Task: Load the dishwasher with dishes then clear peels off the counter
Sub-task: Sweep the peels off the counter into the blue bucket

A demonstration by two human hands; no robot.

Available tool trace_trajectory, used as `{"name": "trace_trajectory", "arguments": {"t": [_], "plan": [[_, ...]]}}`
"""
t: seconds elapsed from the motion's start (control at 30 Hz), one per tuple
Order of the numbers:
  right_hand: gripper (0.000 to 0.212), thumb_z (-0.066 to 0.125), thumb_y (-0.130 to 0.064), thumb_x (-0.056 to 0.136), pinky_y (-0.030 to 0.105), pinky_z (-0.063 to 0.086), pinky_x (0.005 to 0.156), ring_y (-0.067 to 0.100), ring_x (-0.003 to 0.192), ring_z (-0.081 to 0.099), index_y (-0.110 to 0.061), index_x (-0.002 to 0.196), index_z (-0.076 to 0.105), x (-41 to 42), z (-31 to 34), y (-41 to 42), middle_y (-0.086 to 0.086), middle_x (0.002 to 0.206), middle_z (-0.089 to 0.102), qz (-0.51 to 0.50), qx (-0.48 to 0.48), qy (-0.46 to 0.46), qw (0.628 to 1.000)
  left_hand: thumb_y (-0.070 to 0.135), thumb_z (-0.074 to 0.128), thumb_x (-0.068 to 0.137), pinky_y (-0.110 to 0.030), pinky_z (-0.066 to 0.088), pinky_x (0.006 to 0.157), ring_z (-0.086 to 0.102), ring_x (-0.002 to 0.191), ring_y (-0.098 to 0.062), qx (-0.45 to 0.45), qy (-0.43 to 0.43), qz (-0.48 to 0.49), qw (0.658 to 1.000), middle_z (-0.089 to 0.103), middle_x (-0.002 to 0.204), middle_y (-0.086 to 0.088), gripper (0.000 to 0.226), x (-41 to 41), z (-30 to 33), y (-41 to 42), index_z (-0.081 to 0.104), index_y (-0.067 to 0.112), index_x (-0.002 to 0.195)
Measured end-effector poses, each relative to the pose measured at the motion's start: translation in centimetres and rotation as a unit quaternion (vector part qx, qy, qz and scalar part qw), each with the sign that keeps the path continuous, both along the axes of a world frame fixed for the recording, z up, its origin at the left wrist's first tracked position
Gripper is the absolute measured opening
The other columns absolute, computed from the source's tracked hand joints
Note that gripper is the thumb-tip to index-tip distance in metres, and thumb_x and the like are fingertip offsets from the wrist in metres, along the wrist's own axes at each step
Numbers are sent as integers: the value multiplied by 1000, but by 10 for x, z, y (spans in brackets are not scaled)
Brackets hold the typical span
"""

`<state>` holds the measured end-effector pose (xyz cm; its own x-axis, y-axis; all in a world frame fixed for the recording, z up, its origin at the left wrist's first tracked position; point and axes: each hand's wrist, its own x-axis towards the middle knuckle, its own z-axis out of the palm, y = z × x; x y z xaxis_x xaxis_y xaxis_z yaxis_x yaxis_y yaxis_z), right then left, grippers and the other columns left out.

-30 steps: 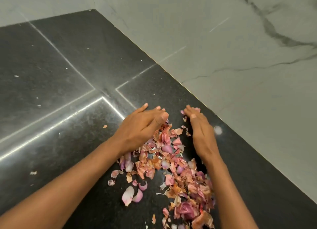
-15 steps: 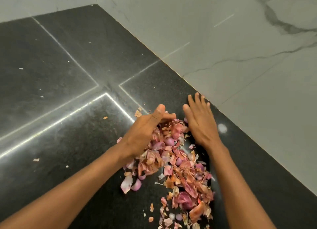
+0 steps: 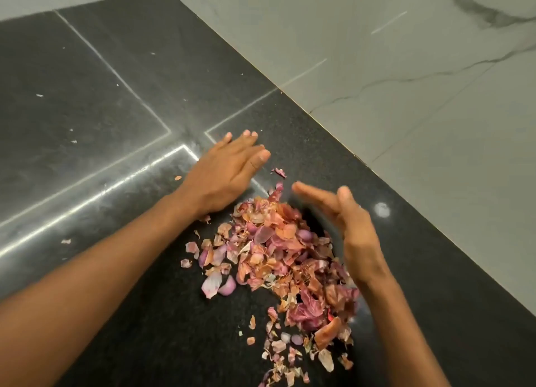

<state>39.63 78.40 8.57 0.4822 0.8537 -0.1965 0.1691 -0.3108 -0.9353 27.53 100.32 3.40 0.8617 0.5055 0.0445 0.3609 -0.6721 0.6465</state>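
Two hands flank the peels (image 3: 278,256): left hand (image 3: 223,171) flat at ten o'clock, right hand (image 3: 348,227) open at three; hasty sweeping could scatter flakes across the table (image 3: 87,110).

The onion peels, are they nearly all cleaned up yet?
Not yet. The onion peels lie in one loose pile on the black counter, so gathering looks underway. The left hand lies flat beyond the pile; the right hand stands edge-on beside it, holding nothing. Stray bits lie around. The dishwasher is not in view.
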Motion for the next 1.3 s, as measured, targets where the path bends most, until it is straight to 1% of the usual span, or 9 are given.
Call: {"name": "trace_trajectory", "arguments": {"t": [0.13, 0.23, 0.43, 0.57, 0.67, 0.73, 0.9, 1.03, 1.3], "plan": [[61, 16, -63, 106, 30, 7, 129, -5, 152, 14, -37, 157, 37, 22, -10, 42, -13, 168, 21, 29, -61, -128, 989, 65, 9, 99, -19, 3, 119, 9, 140, 10, -42, -22, 8, 999, 23, 164, 5, 74, -7, 4, -40, 23, 23, 159], [88, -1, -75, 97, 39, -3, 129, 0, 155, -9, -21, 164, 14, 26, -33, 66, -5, 171, 0, 142, -118, -303, 935, 60, 20, 104, -36, 11, 127, 7, 152, -1, -85, -44, 18, 995, 12, 168, 6, 69, -13, 6, -61, 4, 27, 162], [45, 17, -35, 113, 17, 4, 125, -19, 147, 9, -37, 157, 26, -16, -25, 31, -25, 163, 19, 215, -36, -220, 951, 59, 23, 104, -41, 12, 127, 7, 150, 9, -304, -118, 2, 945, 6, 166, 24, 61, -42, 20, -93, -2, 47, 158], [47, 25, -41, 108, 21, 33, 116, -6, 139, 44, -44, 144, 54, -17, -9, -7, -23, 146, 55, 194, -56, -123, 972, 62, 17, 100, -44, 3, 126, -3, 151, 3, -200, -78, 47, 976, 3, 166, 24, 58, -65, 31, -83, 2, 52, 156], [50, 27, -47, 103, 26, 33, 113, 0, 144, 41, -39, 139, 62, -6, -1, -27, -21, 142, 60, 105, -22, -62, 992, 61, 11, 103, -38, -6, 124, -10, 150, 2, -101, -59, 119, 986, 4, 168, 10, 60, -73, 24, -42, 12, 41, 159], [49, 29, -39, 105, 45, 24, 123, 7, 150, 35, -32, 142, 60, 11, 0, -40, -13, 150, 54, 46, 13, -71, 996, 67, 6, 101, -37, -7, 126, -7, 153, -3, -32, -17, 132, 991, 8, 169, 1, 73, -76, 10, -8, 16, 27, 161], [69, 10, -69, 103, 43, 1, 130, -2, 155, -8, -35, 162, 20, 62, -32, -48, -11, 171, 3, -24, -160, -284, 945, 67, -5, 100, -48, -2, 126, -12, 155, -19, 162, 131, 50, 977, -6, 168, -11, 80, -64, -12, -10, 4, 18, 161], [79, 1, -73, 100, 40, -8, 129, 5, 154, -23, -26, 163, -4, 62, -57, -38, -1, 170, -17, 36, -229, -422, 877, 69, -6, 98, -50, -3, 125, -17, 154, -19, 186, 130, -5, 974, -12, 167, -10, 82, -31, -13, -31, -2, 16, 160], [50, 22, -44, 108, 20, 7, 126, -13, 150, 12, -39, 157, 33, -14, -34, -48, -31, 162, 23, 85, -56, -219, 970, 60, 5, 103, -37, -3, 127, -3, 154, -5, 76, 53, -164, 982, 9, 168, -3, 74, -5, -2, -94, 16, 15, 161]]}}
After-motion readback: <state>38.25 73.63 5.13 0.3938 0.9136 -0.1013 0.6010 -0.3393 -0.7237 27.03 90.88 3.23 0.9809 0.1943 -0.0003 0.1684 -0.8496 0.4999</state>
